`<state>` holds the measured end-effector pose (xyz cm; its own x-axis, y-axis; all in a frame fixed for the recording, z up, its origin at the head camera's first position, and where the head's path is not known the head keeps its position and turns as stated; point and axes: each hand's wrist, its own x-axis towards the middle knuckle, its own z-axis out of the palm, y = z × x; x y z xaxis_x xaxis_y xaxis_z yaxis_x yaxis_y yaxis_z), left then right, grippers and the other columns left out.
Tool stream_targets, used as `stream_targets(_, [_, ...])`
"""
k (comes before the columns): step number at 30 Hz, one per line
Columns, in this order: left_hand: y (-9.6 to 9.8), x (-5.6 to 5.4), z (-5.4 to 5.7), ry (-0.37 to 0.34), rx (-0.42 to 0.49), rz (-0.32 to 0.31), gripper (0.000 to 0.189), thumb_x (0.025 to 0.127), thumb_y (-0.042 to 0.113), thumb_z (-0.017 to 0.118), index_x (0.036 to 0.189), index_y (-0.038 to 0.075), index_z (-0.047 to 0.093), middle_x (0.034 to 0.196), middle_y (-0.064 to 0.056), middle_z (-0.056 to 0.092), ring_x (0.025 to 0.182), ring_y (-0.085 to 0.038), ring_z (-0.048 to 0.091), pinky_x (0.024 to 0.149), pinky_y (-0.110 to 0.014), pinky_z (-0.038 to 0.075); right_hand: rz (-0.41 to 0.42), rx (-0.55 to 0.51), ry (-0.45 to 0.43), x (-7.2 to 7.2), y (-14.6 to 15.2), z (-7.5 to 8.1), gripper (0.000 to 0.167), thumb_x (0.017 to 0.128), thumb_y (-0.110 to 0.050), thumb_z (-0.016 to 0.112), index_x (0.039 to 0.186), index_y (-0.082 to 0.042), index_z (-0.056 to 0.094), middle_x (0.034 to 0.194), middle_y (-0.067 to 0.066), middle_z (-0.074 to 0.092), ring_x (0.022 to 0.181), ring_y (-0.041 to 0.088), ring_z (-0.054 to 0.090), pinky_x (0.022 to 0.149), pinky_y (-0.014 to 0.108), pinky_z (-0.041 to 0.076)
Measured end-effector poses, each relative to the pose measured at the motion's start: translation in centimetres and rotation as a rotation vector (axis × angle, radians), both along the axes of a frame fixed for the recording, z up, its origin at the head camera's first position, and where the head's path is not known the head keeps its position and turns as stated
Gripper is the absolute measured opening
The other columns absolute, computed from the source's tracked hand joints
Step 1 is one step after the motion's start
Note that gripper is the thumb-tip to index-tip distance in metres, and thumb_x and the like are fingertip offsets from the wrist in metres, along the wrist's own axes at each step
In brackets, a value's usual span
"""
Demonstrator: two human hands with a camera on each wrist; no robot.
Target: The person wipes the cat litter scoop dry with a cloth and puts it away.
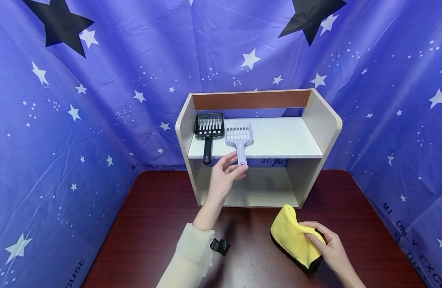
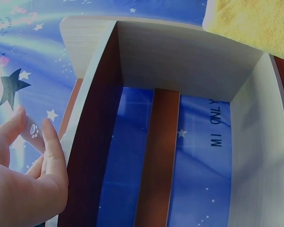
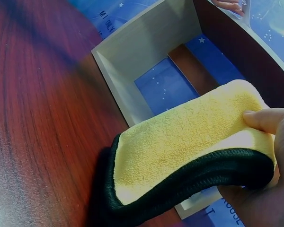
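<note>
On the upper board of a small wooden shelf (image 1: 311, 182), a pale lavender litter scoop (image 1: 239, 136) lies beside a black litter scoop (image 1: 209, 127). Both handles stick out past the board's front edge. My left hand (image 1: 225, 175) has its fingers and thumb about the lavender handle's end; the left wrist view shows a white paw print on that handle (image 2: 34, 131) between the fingertips. At the front right, my right hand (image 1: 330, 246) grips a folded yellow cloth (image 1: 293, 236) with a black edge. The right wrist view shows the thumb pressing into the cloth (image 3: 184, 135).
The shelf stands at the back of a dark red wooden table (image 1: 152, 224). Its side panels (image 1: 323, 120) rise above the upper board, and a brown strip (image 1: 253, 100) runs along the back. A blue curtain with stars (image 1: 116, 80) surrounds the table on three sides.
</note>
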<state>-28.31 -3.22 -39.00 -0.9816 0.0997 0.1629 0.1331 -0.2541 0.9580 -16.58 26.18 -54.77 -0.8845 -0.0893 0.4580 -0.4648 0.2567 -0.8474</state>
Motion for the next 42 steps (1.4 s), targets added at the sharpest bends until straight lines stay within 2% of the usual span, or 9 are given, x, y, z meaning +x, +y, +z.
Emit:
stream_targets(4, [0.3, -0.3, 0.0, -0.008, 0.019, 0.017, 0.052, 0.087, -0.003, 0.072, 0.136, 0.000, 0.055, 0.125, -0.021, 0.064, 0.084, -0.005, 0.067, 0.074, -0.026, 0.064, 0.016, -0.013, 0.007, -0.2, 0.4, 0.2, 0.028, 0.091, 0.015, 0.056, 0.117, 0.008, 0.064, 0.114, -0.016, 0.070, 0.095, -0.005, 0.061, 0.070, 0.012, 0.053])
stream_targets(12, [0.8, -1.0, 0.1, -0.027, 0.053, 0.063, 0.049, 0.085, -0.004, 0.074, 0.131, -0.001, 0.059, 0.098, -0.003, 0.069, 0.076, -0.003, 0.067, 0.066, -0.023, 0.063, 0.041, -0.019, 0.013, -0.4, 1.1, 0.5, 0.028, 0.091, 0.017, 0.054, 0.117, 0.010, 0.063, 0.115, -0.016, 0.070, 0.098, -0.007, 0.062, 0.072, 0.012, 0.054])
stream_targets(16, [0.9, -1.1, 0.3, -0.034, 0.044, 0.101, 0.046, 0.084, -0.003, 0.074, 0.128, 0.000, 0.061, 0.089, 0.001, 0.069, 0.072, -0.003, 0.067, 0.064, -0.023, 0.063, 0.032, -0.014, -0.006, -0.4, 1.1, 0.5, 0.027, 0.092, 0.016, 0.055, 0.117, 0.008, 0.063, 0.113, -0.016, 0.070, 0.097, -0.007, 0.062, 0.071, 0.013, 0.054])
stream_targets(20, [1.0, -1.2, 0.3, -0.029, 0.045, 0.127, 0.043, 0.084, -0.002, 0.076, 0.125, -0.001, 0.062, 0.086, -0.001, 0.071, 0.069, -0.004, 0.067, 0.063, -0.022, 0.062, 0.029, -0.015, -0.027, -0.4, 1.3, 0.4, 0.026, 0.092, 0.014, 0.055, 0.116, 0.009, 0.063, 0.113, -0.016, 0.070, 0.095, -0.006, 0.063, 0.069, 0.014, 0.055])
stream_targets(23, [1.0, -1.1, 0.1, -0.025, 0.050, 0.123, 0.043, 0.084, -0.001, 0.076, 0.125, -0.001, 0.061, 0.086, -0.002, 0.073, 0.068, -0.005, 0.068, 0.063, -0.023, 0.063, 0.032, -0.014, -0.023, -0.4, 1.4, 0.5, 0.025, 0.093, 0.015, 0.054, 0.116, 0.009, 0.063, 0.113, -0.017, 0.070, 0.094, -0.006, 0.063, 0.069, 0.014, 0.055])
stream_targets(31, [0.1, -0.2, -1.4, -0.015, 0.052, 0.046, 0.045, 0.087, -0.001, 0.072, 0.130, 0.001, 0.059, 0.082, 0.009, 0.072, 0.069, -0.005, 0.069, 0.064, -0.022, 0.062, 0.034, 0.007, 0.004, -1.0, 1.8, 1.0, 0.025, 0.092, 0.015, 0.055, 0.115, 0.009, 0.064, 0.112, -0.016, 0.071, 0.093, -0.006, 0.063, 0.069, 0.014, 0.055])
stream_targets(37, [-1.2, 0.7, -3.6, -0.045, 0.029, 0.004, 0.041, 0.089, -0.001, 0.069, 0.129, -0.004, 0.059, 0.082, 0.011, 0.073, 0.070, -0.004, 0.069, 0.066, -0.022, 0.062, 0.008, 0.135, 0.017, -2.5, 2.5, 1.7, 0.026, 0.092, 0.011, 0.059, 0.114, 0.002, 0.069, 0.112, -0.022, 0.070, 0.104, -0.009, 0.062, 0.080, 0.008, 0.052])
stream_targets(42, [-2.3, 1.5, -5.5, -0.102, -0.006, 0.011, 0.038, 0.089, 0.002, 0.070, 0.126, -0.003, 0.061, 0.083, 0.011, 0.073, 0.072, -0.004, 0.069, 0.069, -0.022, 0.063, 0.019, 0.188, 0.093, -3.8, 2.6, 2.9, 0.030, 0.088, 0.014, 0.062, 0.114, 0.001, 0.070, 0.111, -0.011, 0.073, 0.104, -0.008, 0.062, 0.081, 0.006, 0.050])
